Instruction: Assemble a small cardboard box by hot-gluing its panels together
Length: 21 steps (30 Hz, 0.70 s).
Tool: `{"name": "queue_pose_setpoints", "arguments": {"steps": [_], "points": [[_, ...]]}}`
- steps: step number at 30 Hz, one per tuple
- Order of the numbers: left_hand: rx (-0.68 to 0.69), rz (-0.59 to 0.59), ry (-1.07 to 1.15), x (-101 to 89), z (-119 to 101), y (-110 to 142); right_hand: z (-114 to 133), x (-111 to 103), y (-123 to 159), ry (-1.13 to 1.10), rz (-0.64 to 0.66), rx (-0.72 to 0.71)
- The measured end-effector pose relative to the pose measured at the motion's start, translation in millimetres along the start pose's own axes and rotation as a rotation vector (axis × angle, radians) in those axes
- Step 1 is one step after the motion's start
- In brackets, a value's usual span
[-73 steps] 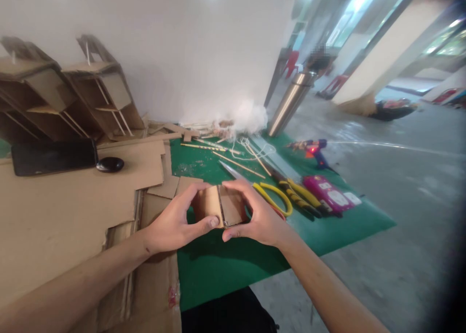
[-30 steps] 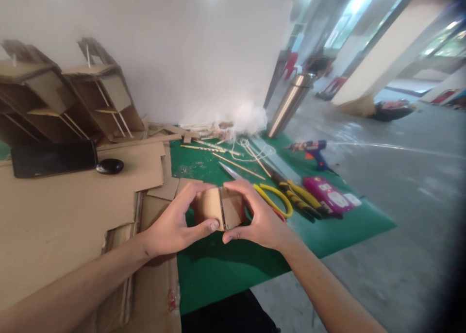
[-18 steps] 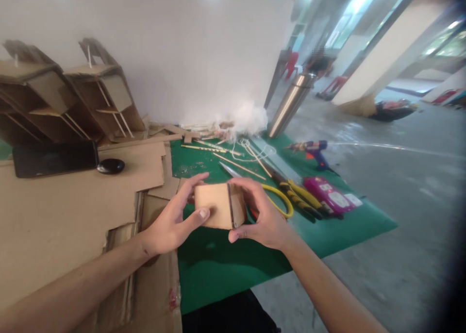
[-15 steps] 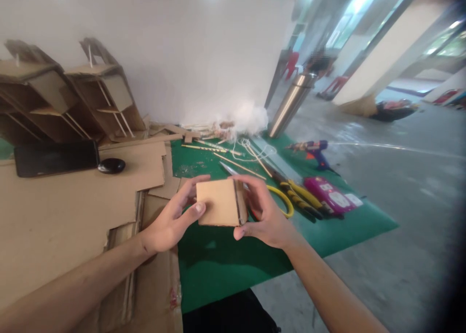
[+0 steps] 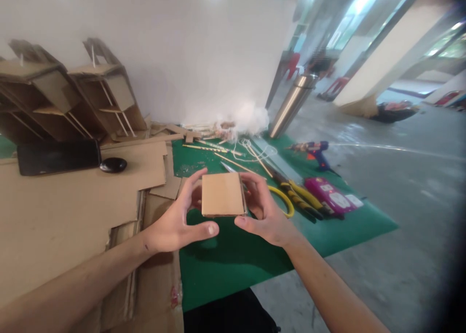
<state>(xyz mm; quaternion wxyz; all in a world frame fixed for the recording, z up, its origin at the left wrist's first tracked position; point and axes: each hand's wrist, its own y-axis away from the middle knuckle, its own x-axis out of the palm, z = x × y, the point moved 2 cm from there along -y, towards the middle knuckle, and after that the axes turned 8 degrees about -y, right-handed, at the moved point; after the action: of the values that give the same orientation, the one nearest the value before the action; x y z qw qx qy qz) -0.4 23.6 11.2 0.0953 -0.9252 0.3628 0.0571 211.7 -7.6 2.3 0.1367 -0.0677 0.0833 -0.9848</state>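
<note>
A small square cardboard box [image 5: 223,194] is held above the green tabletop, its plain tan face toward me and a dark seam along its right edge. My right hand [image 5: 264,209] grips its right side, with the thumb at the lower right corner and the fingers curled around the side and back. My left hand [image 5: 182,214] is spread around the left side. Its thumb points below the box, apart from the face; its fingers reach beside and behind the box, where any contact is hidden. Scissors [image 5: 282,202] with a yellow handle lie partly hidden behind my right hand.
Pliers [image 5: 298,197], a magenta device [image 5: 331,195], a glue gun [image 5: 315,153] and a steel flask [image 5: 293,107] are on the right. Thin sticks [image 5: 238,164] lie behind the box. Leftward are cardboard sheets [image 5: 73,211], a mouse [image 5: 113,165], a dark phone [image 5: 58,157] and cardboard shelves [image 5: 105,97].
The box has risen slightly and turned, so its front face looks squarer and less of its right side shows. My left thumb has come off the face and dropped below it.
</note>
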Motion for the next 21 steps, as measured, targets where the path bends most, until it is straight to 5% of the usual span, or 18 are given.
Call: {"name": "queue_pose_setpoints", "arguments": {"steps": [12,18,20,21], "points": [[-0.114,-0.172,0.004,0.7,1,-6,-3,-1,-1,0.059,0.105,0.085],[-0.192,-0.195,0.168,-4.1,3,-7,25,22,25,0.343,-0.349,-0.275],[-0.186,-0.171,0.241,-4.6,4,-8,47,42,51,0.347,-0.396,-0.402],[-0.184,-0.160,0.267,-4.7,4,-8,57,51,65,0.331,-0.361,-0.347]]}}
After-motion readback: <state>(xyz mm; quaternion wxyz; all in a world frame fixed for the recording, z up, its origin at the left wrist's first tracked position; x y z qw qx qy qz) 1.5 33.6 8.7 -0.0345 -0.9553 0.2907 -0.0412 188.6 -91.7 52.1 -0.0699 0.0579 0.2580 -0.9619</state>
